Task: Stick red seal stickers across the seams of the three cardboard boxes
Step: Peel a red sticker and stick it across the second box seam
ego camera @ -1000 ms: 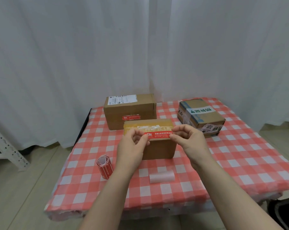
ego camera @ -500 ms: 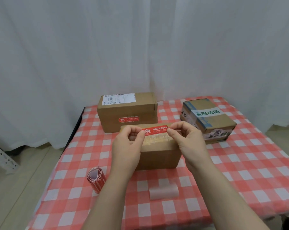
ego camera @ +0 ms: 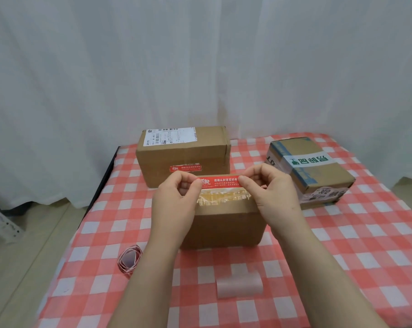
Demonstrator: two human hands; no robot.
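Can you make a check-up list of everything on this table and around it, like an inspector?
Surface: red-and-white checked tablecloth.
Job's things: near box, back box with a stuck seal on its front, right box; red sticker held over the near box's top.
Clutter: sticker roll at left; pale paper strip in front.
Hands: left hand and right hand each pinch one end of the red sticker.
Cables: nothing seen.
Surroundings: white curtain behind; metal bracket on the floor, far left.

Soft, even light, bright off the white curtain (ego camera: 200, 55); faint shadows, slight overall blur, edges bending wide-angle.
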